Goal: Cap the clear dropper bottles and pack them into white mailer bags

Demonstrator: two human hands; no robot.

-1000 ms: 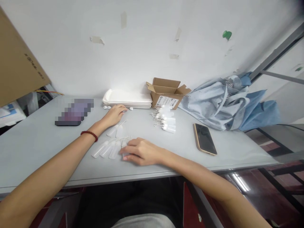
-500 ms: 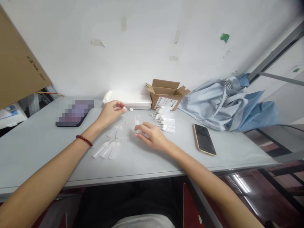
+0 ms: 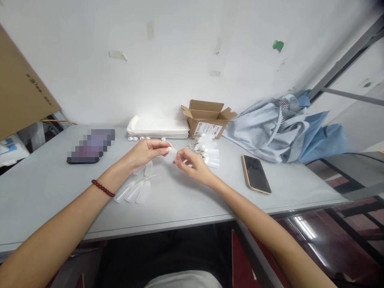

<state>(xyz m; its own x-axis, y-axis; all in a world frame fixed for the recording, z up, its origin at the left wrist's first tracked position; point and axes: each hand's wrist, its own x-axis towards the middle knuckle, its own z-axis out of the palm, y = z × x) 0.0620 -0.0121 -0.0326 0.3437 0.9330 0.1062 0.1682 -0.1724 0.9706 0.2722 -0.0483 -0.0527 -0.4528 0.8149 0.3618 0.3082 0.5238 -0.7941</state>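
Note:
My left hand [image 3: 147, 153] pinches a small white piece [image 3: 170, 149] between thumb and fingertips. My right hand [image 3: 193, 165] is closed on a translucent plastic piece [image 3: 173, 155], which meets the white piece between the hands. Exactly how the two join is hidden by the fingers. Several small white pieces [image 3: 135, 139] lie in a row behind my left hand. Below my left wrist, translucent strips with white strings [image 3: 130, 192] are spread on the table. Beyond my right hand lies a pile of similar strips [image 3: 213, 153] with white heads and strings.
A white stack of sheets or bags [image 3: 162, 127] and an open cardboard box [image 3: 207, 116] stand against the wall. A phone [image 3: 256, 175] lies to the right, a blurred-out device [image 3: 91, 148] to the left. Blue cloth bags [image 3: 270, 132] fill the table's back right.
My left hand has moved right and toward me with the white piece, meeting my right hand. The translucent piece is now raised between both hands. The view has shifted slightly.

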